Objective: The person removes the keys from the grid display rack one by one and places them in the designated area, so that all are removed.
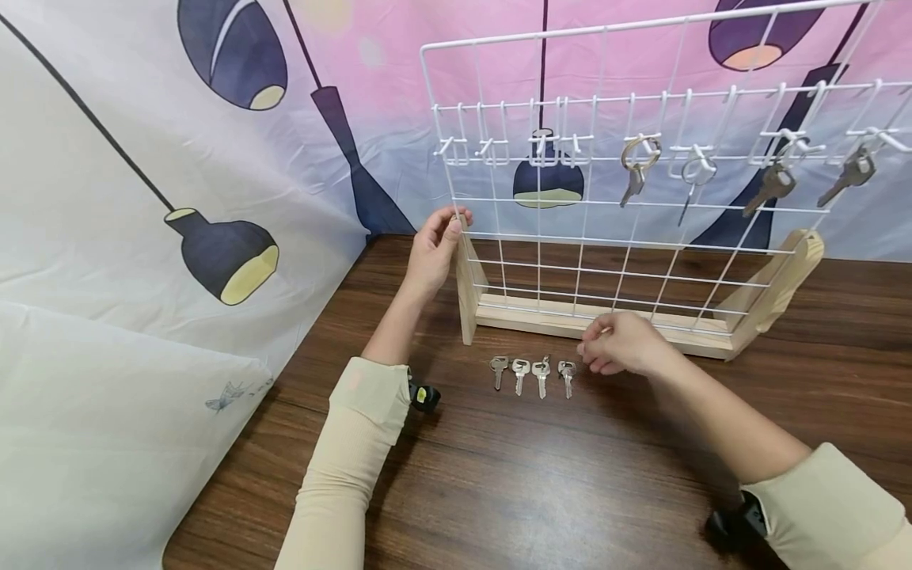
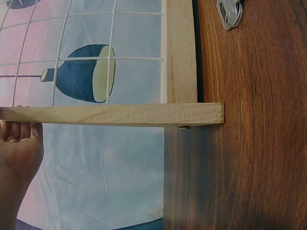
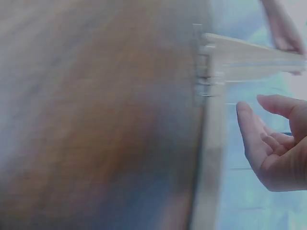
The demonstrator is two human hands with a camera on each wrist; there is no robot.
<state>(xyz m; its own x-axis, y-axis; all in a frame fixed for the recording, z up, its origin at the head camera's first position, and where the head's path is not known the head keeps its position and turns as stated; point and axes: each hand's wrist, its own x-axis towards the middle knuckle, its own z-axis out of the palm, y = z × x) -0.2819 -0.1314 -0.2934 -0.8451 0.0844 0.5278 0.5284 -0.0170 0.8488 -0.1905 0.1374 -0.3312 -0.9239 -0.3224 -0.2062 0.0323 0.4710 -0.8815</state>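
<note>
My left hand [image 1: 433,247] grips the upper end of the rack's left wooden side post [image 2: 120,114], its fingers round the wood. Several silver keys lie in a row on the table in front of the rack: the leftmost key [image 1: 499,370] has a rounder head, and the rightmost key [image 1: 567,377] is nearest my right hand [image 1: 621,342]. That hand hovers just right of the row with loosely bent fingers. In the blurred right wrist view its thumb and index finger [image 3: 245,122] stand apart, with nothing between them.
A white wire grid [image 1: 539,269] rises from the wooden base [image 1: 541,318]. Empty white hooks [image 1: 492,149] hang on its left side. Farther right, hooks carry keys, among them a key [image 1: 632,187] on a brass-coloured ring. Printed cloth [image 1: 107,237] hangs behind and left of the brown table [image 1: 499,491].
</note>
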